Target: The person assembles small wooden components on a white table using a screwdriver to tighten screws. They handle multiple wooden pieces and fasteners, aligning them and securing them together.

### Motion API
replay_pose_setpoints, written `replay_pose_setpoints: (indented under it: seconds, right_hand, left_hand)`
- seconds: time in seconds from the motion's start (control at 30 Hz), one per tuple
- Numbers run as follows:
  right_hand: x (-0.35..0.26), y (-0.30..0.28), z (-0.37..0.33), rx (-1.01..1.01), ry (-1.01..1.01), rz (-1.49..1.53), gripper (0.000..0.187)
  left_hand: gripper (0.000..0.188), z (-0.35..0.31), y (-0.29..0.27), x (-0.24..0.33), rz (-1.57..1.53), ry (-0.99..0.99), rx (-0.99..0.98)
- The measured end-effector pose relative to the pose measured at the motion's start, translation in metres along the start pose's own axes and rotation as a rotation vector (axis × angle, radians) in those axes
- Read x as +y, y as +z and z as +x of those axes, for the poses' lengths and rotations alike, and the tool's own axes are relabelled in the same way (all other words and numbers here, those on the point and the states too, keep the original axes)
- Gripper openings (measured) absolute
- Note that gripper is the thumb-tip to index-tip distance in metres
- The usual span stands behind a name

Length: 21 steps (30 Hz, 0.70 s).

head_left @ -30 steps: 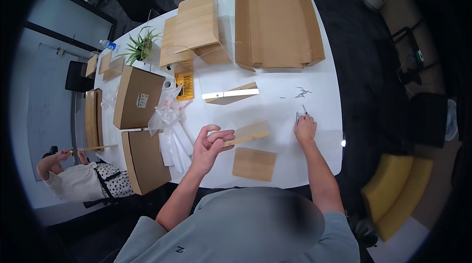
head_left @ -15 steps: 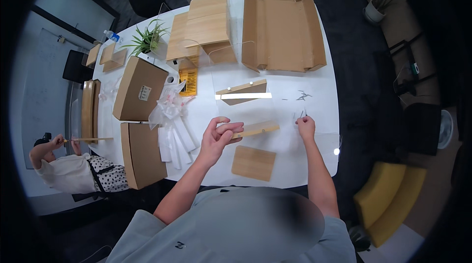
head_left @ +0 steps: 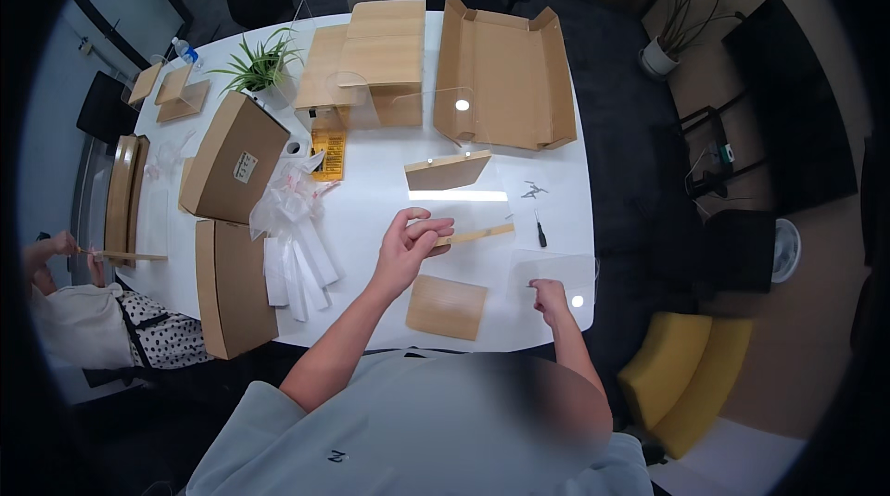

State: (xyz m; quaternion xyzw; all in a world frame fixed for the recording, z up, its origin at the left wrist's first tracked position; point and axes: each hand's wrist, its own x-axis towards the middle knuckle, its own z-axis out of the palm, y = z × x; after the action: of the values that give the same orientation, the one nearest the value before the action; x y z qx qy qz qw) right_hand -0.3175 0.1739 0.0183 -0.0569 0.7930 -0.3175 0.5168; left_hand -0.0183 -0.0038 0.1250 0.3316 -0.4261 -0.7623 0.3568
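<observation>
My left hand [head_left: 408, 246] is closed around one end of a narrow wooden board [head_left: 477, 235], held edge up over the white table. My right hand [head_left: 549, 299] is over a clear flat sheet [head_left: 565, 266] at the table's right front, its fingers curled; whether they grip the sheet or something small is unclear. A dark-handled screwdriver [head_left: 541, 235] lies beyond that hand. Farther off is a little heap of screws [head_left: 533, 190]. A wooden panel [head_left: 446, 307] rests flat near me; another wooden piece [head_left: 449, 171] with round metal fittings on its edge stands farther away.
An open cardboard box [head_left: 505, 79] and a wooden shelf unit [head_left: 380, 56] fill the far side. At left are more cardboard [head_left: 236, 287], plastic wrapping [head_left: 287, 195], a yellow packet [head_left: 329, 155] and a potted plant [head_left: 264, 69]. A co-worker [head_left: 88, 320] holds a strip at far left.
My right hand has drawn back toward me, from beside the screws to over the clear sheet. The screwdriver now lies uncovered on the table. My left hand keeps the board. The view has shifted.
</observation>
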Motion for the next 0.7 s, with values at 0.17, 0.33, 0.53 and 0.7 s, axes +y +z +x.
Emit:
replay_pose_setpoints:
  seconds: [0.17, 0.33, 0.53, 0.7]
  right_hand:
    - [-0.002, -0.014, -0.041, 0.143, -0.358, -0.593, 0.022]
    - [-0.069, -0.022, -0.112, 0.32, -0.453, -1.398, 0.016]
    - [-0.127, -0.036, -0.14, 0.389, -0.639, -1.474, 0.026]
    - [-0.183, 0.019, -0.184, 0.22, -1.016, -1.233, 0.019]
  left_hand:
    - [0.026, 0.001, 0.002, 0.002, -0.043, 0.009, -0.015]
    - [0.024, 0.005, 0.0, -0.003, -0.068, 0.023, -0.022]
    - [0.023, 0.006, 0.0, -0.01, -0.124, 0.04, -0.044]
    - [0.022, 0.001, -0.001, -0.01, -0.099, 0.068, -0.036]
